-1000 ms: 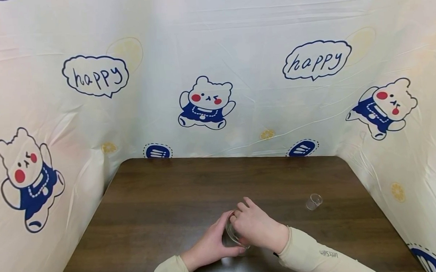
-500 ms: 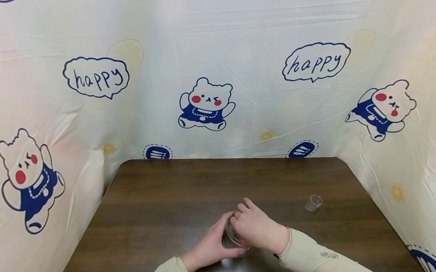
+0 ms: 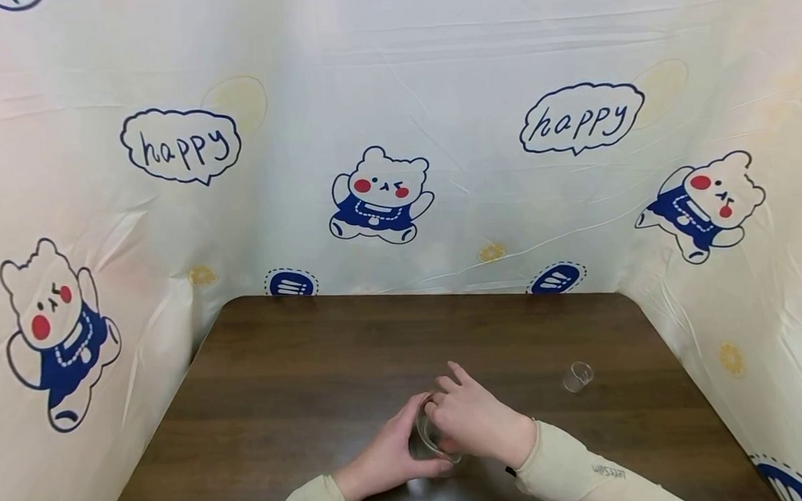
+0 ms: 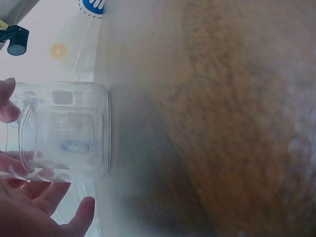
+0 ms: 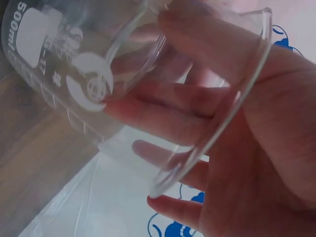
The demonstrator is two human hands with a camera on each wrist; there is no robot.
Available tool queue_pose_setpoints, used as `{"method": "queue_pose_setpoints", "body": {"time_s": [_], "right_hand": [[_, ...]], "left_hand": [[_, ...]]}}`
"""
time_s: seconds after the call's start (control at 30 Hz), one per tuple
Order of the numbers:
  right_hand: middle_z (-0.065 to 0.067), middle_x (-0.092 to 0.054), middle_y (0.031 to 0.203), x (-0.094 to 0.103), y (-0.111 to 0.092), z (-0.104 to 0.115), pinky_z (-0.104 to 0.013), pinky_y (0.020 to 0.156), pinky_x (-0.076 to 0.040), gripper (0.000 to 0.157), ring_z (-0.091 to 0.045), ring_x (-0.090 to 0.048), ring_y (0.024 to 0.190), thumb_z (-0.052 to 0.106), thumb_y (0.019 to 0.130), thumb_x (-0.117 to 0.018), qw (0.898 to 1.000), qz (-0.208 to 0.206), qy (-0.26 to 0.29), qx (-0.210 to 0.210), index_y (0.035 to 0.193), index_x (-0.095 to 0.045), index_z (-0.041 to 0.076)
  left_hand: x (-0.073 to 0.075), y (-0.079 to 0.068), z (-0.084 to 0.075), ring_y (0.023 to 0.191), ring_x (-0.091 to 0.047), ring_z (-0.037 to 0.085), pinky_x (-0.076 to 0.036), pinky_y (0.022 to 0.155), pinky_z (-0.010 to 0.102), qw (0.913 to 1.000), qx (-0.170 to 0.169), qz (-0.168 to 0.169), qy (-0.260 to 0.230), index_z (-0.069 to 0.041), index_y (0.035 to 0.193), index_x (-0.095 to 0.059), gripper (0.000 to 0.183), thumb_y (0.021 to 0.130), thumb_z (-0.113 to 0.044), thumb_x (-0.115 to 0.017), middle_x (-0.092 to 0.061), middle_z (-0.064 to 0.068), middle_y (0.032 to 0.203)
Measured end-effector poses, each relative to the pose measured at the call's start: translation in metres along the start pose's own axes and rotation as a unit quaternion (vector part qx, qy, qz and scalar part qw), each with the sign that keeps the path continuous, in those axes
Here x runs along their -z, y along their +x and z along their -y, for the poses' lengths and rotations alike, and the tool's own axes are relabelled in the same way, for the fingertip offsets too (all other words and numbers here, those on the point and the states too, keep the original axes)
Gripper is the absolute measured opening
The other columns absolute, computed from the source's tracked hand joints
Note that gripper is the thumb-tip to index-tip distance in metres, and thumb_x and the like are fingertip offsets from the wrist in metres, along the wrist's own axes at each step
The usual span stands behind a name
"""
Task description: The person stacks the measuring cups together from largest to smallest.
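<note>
A large clear glass beaker, marked 500ml in the right wrist view, stands near the table's front. My left hand holds it from the left, thumb on the near side and fingers around the far side. Inside it sits a smaller glass beaker, its rim below the large one's. My right hand reaches in over the large rim; thumb and forefinger pinch the smaller beaker's rim, while other fingers stay outside the glass. In the head view the right hand hides much of the opening.
A small clear cup-like vessel stands on the brown wooden table, to the right of the hands. Pale printed cloth hangs behind the table and along both sides.
The head view has tilted slightly, so everything sits a little lower in it. Both hands keep their places on the beakers; the right one has hardly shifted.
</note>
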State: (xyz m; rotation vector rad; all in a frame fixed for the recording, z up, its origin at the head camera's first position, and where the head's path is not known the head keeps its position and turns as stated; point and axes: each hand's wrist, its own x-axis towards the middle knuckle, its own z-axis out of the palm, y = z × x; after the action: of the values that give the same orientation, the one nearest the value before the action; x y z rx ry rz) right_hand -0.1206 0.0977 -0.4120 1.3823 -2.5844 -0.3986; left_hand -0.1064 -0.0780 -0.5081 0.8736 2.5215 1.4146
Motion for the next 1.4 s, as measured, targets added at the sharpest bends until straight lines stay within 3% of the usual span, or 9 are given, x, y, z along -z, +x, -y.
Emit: {"method": "queue_pose_setpoints", "body": {"time_s": [0.23,0.37,0.57,0.73,1.1,1.4], "right_hand": [[0.009,-0.067,0.088,0.007,-0.004,-0.005,-0.05,0.1,-0.037,0.03,-0.021,-0.056,0.106,0.043,0.071,-0.075,0.999,-0.028,0.011,0.014,0.09,-0.068,0.021],[0.01,-0.067,0.095,0.017,-0.008,-0.008,-0.047,0.099,-0.039,0.031,-0.02,-0.055,0.11,0.044,0.074,-0.074,0.999,-0.023,0.015,0.02,0.095,-0.068,0.022],[0.01,-0.066,0.092,0.023,-0.016,-0.015,-0.037,0.088,-0.045,0.034,-0.014,-0.056,0.095,0.043,0.075,-0.074,0.999,-0.039,0.025,0.02,0.099,-0.066,0.021],[0.01,-0.065,0.089,0.027,-0.021,-0.022,-0.035,0.083,-0.047,0.033,-0.012,-0.058,0.088,0.038,0.074,-0.075,0.997,-0.057,0.043,0.017,0.101,-0.065,0.022],[0.009,-0.062,0.085,0.035,-0.034,-0.037,-0.034,0.083,-0.047,0.025,-0.013,-0.058,0.087,0.036,0.075,-0.076,0.995,-0.06,0.074,-0.006,0.088,-0.063,0.019],[0.01,-0.057,0.079,0.028,-0.051,-0.05,-0.034,0.079,-0.047,0.025,-0.014,-0.056,0.083,0.036,0.074,-0.076,0.995,-0.064,0.065,-0.037,0.084,-0.06,0.019]], "left_hand": [[-0.001,-0.001,0.001,0.115,-0.049,0.008,-0.043,0.095,0.032,0.9999,-0.01,-0.006,-0.001,-0.036,0.141,-0.024,0.086,0.072,-0.057,-0.072,-0.042,-0.012,0.137],[-0.001,-0.001,0.002,0.117,-0.048,0.008,-0.043,0.095,0.033,0.9999,-0.015,-0.006,-0.005,-0.036,0.141,-0.024,0.086,0.073,-0.056,-0.072,-0.041,-0.012,0.137],[-0.002,0.0,0.003,0.114,-0.049,0.008,-0.044,0.092,0.031,0.9997,-0.024,-0.011,0.003,-0.035,0.14,-0.026,0.085,0.073,-0.055,-0.072,-0.042,-0.013,0.136],[-0.002,0.0,0.004,0.114,-0.049,0.008,-0.045,0.091,0.031,0.9995,-0.027,-0.013,0.008,-0.034,0.14,-0.026,0.085,0.073,-0.056,-0.072,-0.043,-0.012,0.136],[-0.003,0.001,0.005,0.12,-0.048,0.011,-0.041,0.097,0.035,0.9995,-0.025,-0.017,0.011,-0.023,0.14,-0.031,0.087,0.071,-0.056,-0.073,-0.048,-0.003,0.136],[-0.004,0.0,0.007,0.12,-0.048,0.012,-0.04,0.098,0.035,0.999,-0.029,-0.027,0.019,-0.031,0.14,-0.029,0.087,0.069,-0.057,-0.074,-0.046,-0.01,0.135]]}}
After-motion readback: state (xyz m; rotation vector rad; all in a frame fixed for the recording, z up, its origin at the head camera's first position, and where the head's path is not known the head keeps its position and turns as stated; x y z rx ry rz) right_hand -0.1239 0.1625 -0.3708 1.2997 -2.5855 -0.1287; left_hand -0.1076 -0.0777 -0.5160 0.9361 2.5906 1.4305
